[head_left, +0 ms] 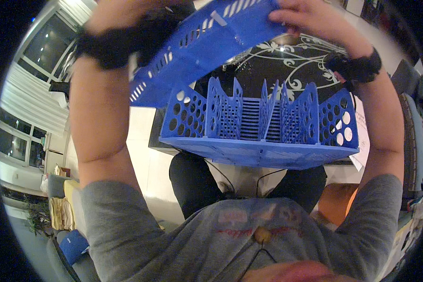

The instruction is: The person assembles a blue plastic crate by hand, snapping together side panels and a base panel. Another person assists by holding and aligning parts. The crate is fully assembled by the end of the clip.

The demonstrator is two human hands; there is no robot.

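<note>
A long blue plastic panel (207, 54) with slots along its edge is raised and tilted, its right end higher. At that end my right hand (308, 16) has its fingers closed on the panel's edge. By the panel's upper left side is my left hand (127, 14), blurred and cut by the top edge, its fingers hidden. Below stands a blue plastic file rack (263, 152) with several upright perforated dividers (237, 110) and round-holed end walls. The panel's lower left end overlaps the rack's left end; I cannot tell whether they touch.
The rack stands on a black table (310, 70) with a white floral pattern. White papers (359, 136) lie right of it. My knees (195, 181) are below the table's near edge. An orange object (336, 202) is at the lower right, a yellow-covered seat (73, 202) at left.
</note>
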